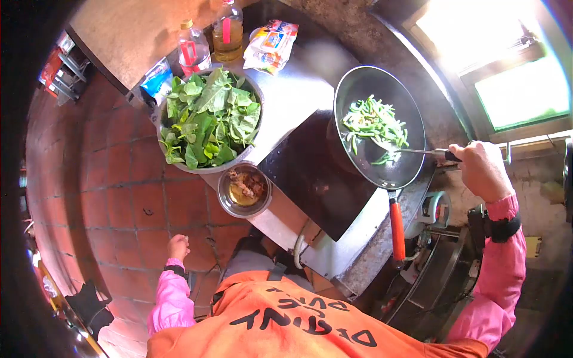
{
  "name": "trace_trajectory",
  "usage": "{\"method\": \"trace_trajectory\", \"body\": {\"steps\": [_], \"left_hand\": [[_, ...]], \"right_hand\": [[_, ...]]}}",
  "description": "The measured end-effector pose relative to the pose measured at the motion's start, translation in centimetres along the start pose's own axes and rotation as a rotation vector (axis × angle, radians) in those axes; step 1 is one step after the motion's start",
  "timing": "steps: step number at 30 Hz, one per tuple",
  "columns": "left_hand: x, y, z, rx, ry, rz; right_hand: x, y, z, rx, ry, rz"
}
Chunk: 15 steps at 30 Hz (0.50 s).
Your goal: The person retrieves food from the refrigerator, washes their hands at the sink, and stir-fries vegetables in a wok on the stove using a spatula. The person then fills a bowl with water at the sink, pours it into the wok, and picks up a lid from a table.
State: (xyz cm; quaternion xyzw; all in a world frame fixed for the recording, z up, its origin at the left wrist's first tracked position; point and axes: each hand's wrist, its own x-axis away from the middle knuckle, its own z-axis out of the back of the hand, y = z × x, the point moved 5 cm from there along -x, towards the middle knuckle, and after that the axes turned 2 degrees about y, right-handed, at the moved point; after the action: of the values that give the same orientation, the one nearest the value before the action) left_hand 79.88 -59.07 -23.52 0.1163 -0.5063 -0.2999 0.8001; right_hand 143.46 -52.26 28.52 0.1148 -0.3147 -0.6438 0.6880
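My right hand [484, 171] is wrapped round the dark handle of a metal spatula [421, 151]. The spatula's head rests among cut green beans [375, 124] in a dark frying pan [364, 161], partly hidden by them. The pan has an orange handle [397, 230] pointing toward me; no hand is on it. My left hand [178, 247] hangs low at my side over the tiled floor, its fingers curled in, with nothing visible in them. Nearest to it on the counter is a small metal bowl [222, 194] holding pieces of meat and some yellowish liquid.
A large pot [258, 95] heaped with green leaves [209, 116] stands at the counter's left edge. Behind it are two bottles [194, 51] [228, 36], a blue packet [157, 79] and a wipes-like packet [271, 46]. A dark cooktop panel [316, 185] lies beside the pan.
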Motion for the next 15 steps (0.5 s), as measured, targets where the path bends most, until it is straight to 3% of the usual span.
{"method": "trace_trajectory", "body": {"steps": [4, 6, 12, 15], "left_hand": [[-1.4, -0.3, -0.2, 0.018, -0.027, 0.020], [-1.8, 0.1, -0.5, -0.001, -0.037, 0.019], [-0.7, 2.0, -0.6, 0.009, -0.041, -0.003], [-0.6, 2.4, -0.6, -0.014, -0.043, -0.006]], "right_hand": [[1.4, 0.4, 1.7, 0.132, 0.025, -0.038], [2.2, 0.5, 2.2, 0.094, 0.146, -0.052], [5.4, 0.9, -0.6, 0.124, 0.021, -0.055], [5.9, 1.3, -2.9, 0.009, -0.020, -0.151]]}}
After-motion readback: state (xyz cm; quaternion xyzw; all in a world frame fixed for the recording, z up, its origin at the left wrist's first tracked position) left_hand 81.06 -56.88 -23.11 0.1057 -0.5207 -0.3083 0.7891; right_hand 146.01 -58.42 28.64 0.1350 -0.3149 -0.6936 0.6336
